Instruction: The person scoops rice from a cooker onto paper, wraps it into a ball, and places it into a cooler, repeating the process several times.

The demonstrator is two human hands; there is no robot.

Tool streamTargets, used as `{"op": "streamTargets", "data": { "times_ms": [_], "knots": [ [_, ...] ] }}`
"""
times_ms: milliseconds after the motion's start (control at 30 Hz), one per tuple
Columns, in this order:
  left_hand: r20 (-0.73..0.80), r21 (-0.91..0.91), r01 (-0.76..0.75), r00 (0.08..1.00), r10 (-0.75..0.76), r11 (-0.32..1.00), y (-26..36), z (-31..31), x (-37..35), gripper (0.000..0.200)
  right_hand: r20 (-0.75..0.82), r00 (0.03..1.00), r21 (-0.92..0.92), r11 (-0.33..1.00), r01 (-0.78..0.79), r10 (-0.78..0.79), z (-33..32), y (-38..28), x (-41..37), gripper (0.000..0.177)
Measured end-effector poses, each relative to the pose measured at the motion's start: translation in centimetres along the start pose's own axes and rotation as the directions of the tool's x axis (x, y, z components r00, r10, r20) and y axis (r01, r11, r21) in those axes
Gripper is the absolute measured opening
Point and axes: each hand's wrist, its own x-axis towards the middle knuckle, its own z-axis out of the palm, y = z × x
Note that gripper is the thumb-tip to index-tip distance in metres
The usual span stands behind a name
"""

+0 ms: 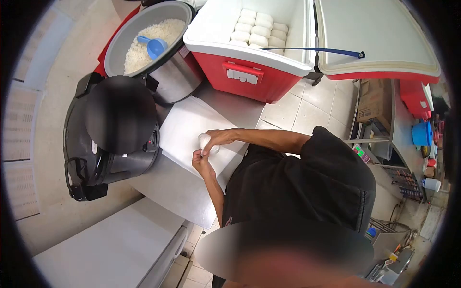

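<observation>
Over a stack of white sheets (180, 120) on the metal table, both hands meet around a small white bundle (204, 140). My right hand (218, 139) is wrapped around its near side, with the fingers bent over it. Just below, my left hand (203, 164) has its fingers pinched together at the bundle's lower edge. The fingers partly hide the bundle. Beyond the sheets, a large pot (175, 79) holds white rice (168, 31) with a blue scoop (156, 48) in it. Several white bundles (260, 31) sit in rows inside an open red cooler (230, 74).
A black appliance (115, 165) stands left of the sheets. The cooler's lid (379, 33) is swung open to the right, with a blue strap (321, 49) across. A white-topped unit (115, 240) is at lower left. Shelves with a cardboard box (374, 105) stand at right.
</observation>
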Motion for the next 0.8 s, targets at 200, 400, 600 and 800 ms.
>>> {"op": "streamTargets", "data": {
  "times_ms": [200,400,600,800],
  "knots": [
    [-0.101,0.040,-0.014,0.995,0.018,0.999,1.2,0.8,-0.3,0.039,0.235,0.968,-0.017,0.995,0.094,-0.087,0.5,-1.0,0.7,0.048],
    [-0.154,-0.075,0.078,0.984,-0.089,0.994,2.7,2.8,1.2,0.059,0.363,0.867,-0.626,0.599,0.499,-0.342,2.7,-9.2,1.8,0.076],
    [0.061,0.327,0.073,0.993,-0.097,0.942,1.2,3.4,4.3,0.042,0.531,0.699,-0.781,0.042,0.623,-0.479,3.4,-31.8,0.4,0.064],
    [0.263,0.918,-0.309,0.944,0.202,0.248,0.4,4.9,0.7,0.035,0.196,0.969,-0.979,0.020,0.201,-0.153,-7.7,-42.4,-4.5,0.061]
  ]
}}
